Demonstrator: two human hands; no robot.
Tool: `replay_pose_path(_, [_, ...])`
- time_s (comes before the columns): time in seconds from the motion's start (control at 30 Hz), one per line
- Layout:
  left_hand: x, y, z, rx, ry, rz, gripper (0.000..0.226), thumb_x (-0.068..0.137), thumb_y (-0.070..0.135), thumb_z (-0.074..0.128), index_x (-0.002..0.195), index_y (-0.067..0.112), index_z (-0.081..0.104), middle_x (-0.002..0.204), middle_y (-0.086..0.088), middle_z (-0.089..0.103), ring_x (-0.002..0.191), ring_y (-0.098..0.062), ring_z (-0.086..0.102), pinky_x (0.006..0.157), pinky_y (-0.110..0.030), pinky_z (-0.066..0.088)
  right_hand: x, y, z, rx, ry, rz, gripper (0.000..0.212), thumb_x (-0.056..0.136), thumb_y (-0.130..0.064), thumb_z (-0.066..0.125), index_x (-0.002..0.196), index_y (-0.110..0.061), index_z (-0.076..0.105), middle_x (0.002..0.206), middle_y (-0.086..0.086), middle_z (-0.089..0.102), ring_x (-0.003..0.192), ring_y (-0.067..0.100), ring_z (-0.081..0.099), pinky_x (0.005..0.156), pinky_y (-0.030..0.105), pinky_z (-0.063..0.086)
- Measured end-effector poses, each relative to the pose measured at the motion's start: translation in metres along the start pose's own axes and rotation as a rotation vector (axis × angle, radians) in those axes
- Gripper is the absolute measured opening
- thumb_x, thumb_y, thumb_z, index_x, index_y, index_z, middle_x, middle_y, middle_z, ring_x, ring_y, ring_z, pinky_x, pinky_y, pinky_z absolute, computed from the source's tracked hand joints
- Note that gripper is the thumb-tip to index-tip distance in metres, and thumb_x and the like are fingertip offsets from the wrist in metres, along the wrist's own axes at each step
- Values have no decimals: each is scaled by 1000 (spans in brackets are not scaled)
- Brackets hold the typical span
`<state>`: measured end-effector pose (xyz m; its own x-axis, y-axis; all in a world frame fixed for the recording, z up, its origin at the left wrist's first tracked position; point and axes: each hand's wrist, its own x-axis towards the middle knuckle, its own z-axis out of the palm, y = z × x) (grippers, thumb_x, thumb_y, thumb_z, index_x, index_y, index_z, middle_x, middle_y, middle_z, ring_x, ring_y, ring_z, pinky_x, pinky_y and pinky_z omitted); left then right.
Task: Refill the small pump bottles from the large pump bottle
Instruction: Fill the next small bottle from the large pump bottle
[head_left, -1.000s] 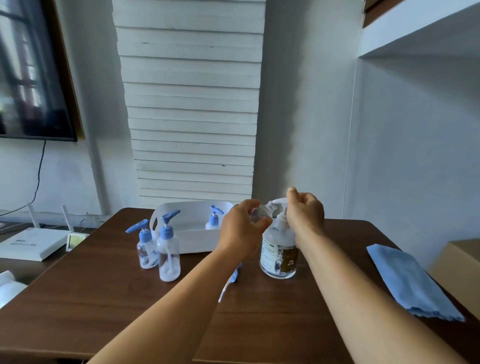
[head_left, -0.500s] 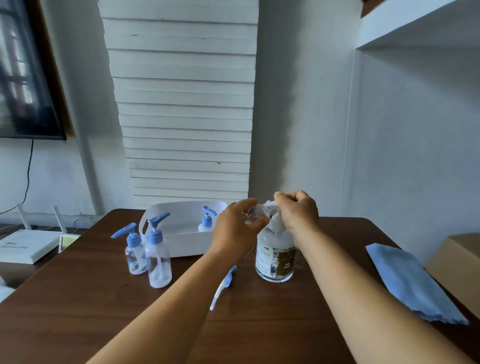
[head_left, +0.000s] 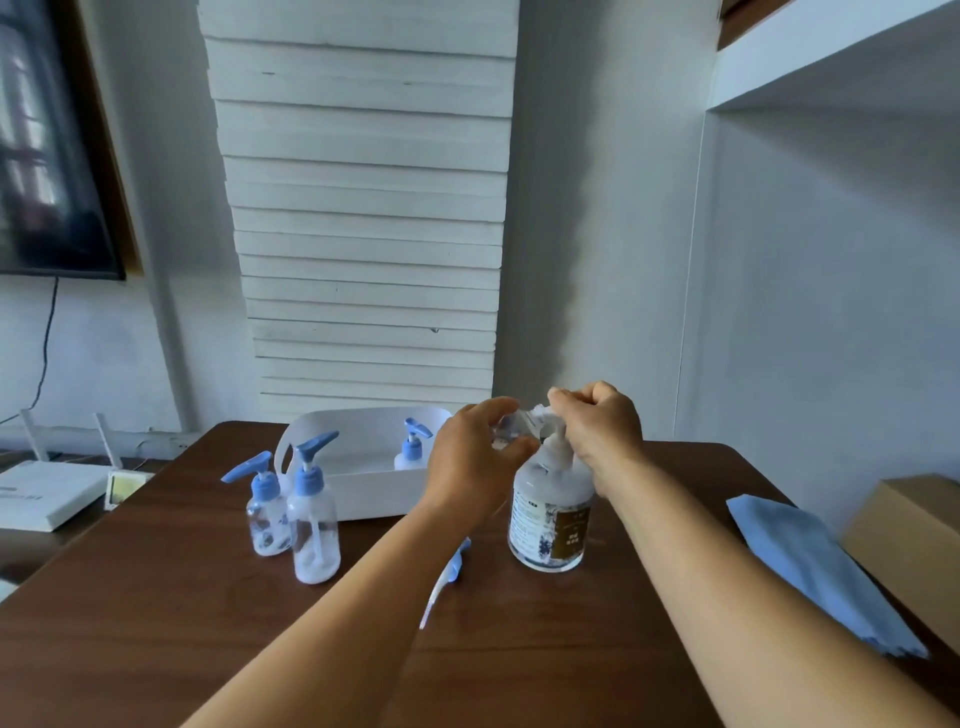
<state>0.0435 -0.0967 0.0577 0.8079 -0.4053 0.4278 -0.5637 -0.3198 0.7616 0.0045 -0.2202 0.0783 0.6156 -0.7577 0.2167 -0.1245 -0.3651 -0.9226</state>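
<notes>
Brown counter (head_left: 156, 597): left hand (head_left: 470, 462) grips small bottle (head_left: 506, 434) sideways under the spout; right hand (head_left: 597, 431) curls on big bottle (head_left: 550, 519) pump.

Soft daylight fills my view; the dark brown wooden table (head_left: 156, 597) shows faint sheen, and straight lines bow near the edges.

I see the large pump bottle (head_left: 550, 514) standing upright on the table, clear with a white and brown label and a white pump head. A small clear bottle (head_left: 511, 434) without its pump is held tilted at the large bottle's spout, mostly hidden. Its blue pump (head_left: 451, 571) lies flat on the table just beside the large bottle. Two small blue-pumped bottles (head_left: 291, 512) stand upright together further left, and another small bottle (head_left: 411, 449) stands inside the white tray.
</notes>
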Motion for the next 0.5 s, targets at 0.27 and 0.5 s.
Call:
replay_pose_path(0.27, [-5,-7,5,-13,-31,-9,45,80,30,70,123,24,59,113,1,64,99,-11,59,84,-19,43,-10,13,6,92,14,51,25,87,-34,59,74,-16,49,69,-3,54,62,9,49,52,24,38])
replay_pose_path(0.5, [1,-2,1,30,-14,16,43,80,29,70,122,25,59,111,3,64,97,-11,58,78,-17,38,-3,8,5,101,2,62,23,88,-37,59,80,-16,53,75,-2,58,71,13,53,61,26,42])
